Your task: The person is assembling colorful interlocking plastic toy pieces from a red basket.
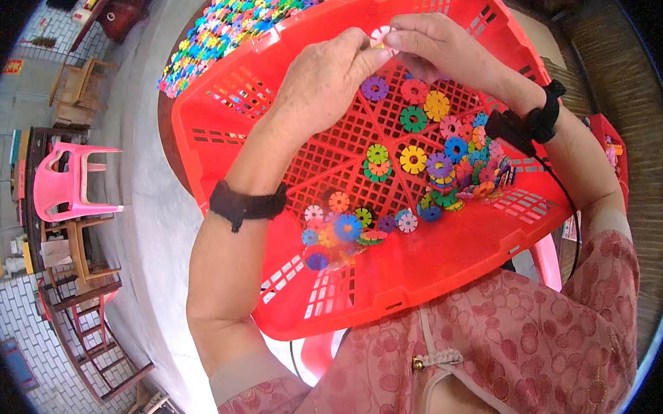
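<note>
Above the far side of a red plastic basket (368, 311), my left hand (324, 82) and my right hand (439, 48) meet, fingers pinched together. Between their fingertips is a pale pink notched plastic snowflake disc (379, 34), with a bit of yellow just under it. Whether the yellow is a second disc I cannot tell. Inside the basket lie loose discs of many colours, such as a purple disc (375, 88) below my hands, an orange-yellow disc (437, 106) and a green disc (413, 119). More discs are heaped at the near side, including a blue disc (348, 227).
A dense mass of multicoloured discs (241, 30) lies beyond the basket on a brown tabletop (169, 133). To the right is a red container (608, 133) with more pieces. A pink plastic chair (72, 181) and a wooden ladder-like frame (96, 335) stand off to the left.
</note>
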A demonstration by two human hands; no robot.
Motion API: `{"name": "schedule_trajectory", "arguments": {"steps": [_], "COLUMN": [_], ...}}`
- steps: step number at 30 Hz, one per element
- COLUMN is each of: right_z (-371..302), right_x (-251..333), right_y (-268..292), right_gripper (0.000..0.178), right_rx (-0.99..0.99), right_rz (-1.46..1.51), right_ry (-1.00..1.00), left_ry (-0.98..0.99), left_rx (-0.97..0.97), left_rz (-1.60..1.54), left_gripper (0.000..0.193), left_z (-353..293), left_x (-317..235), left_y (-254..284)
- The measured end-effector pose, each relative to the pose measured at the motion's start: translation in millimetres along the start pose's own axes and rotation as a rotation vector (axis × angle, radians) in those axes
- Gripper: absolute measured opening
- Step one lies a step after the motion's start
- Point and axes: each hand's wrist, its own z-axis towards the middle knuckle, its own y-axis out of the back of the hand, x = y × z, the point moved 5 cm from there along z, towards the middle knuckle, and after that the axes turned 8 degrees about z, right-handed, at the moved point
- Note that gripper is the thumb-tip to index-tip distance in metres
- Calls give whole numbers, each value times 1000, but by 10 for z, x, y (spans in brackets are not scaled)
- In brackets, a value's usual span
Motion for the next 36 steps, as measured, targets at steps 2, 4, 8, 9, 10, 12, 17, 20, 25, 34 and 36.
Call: {"name": "schedule_trajectory", "arguments": {"steps": [2, 4, 8, 9, 10, 12, 17, 20, 25, 34, 36], "right_z": [7, -12, -334, -471, -582, -728, -660, -606, -497, -414, -401], "right_x": [-60, -169, -476, -444, -449, -493, -583, -554, -576, -740, -747], "right_y": [-79, -151, -802, -964, -1092, -1145, -1129, -1088, -916, -810, -766], "right_gripper": [27, 25, 37, 43, 50, 49, 28, 24, 19, 17, 14], "right_rx": [-23, -1, 375, 484, 593, 605, 607, 615, 568, 458, 476], "right_rz": [5, -75, -770, -875, -977, -991, -927, -929, -841, -864, -926], "right_ry": [-53, -147, 486, 513, 540, 565, 649, 609, 348, 248, 188], "left_ry": [81, 151, 177, 205, 234, 210, 289, 292, 300, 290, 267], "left_rx": [15, 29, -53, -77, -100, -95, -82, -113, -68, 17, 18], "left_rz": [-123, -252, -583, -619, -652, -646, -806, -804, -878, -770, -747], "left_gripper": [40, 38, 35, 35, 35, 34, 34, 34, 26, 28, 27], "left_z": [5, 5, 0, -22, -24, -24, -28, -53, -55, -73, -72], "left_x": [106, 165, 164, 129, 133, 166, 156, 213, 137, 119, 87], "left_y": [17, 55, 197, 223, 249, 240, 206, 259, 263, 231, 190]}}
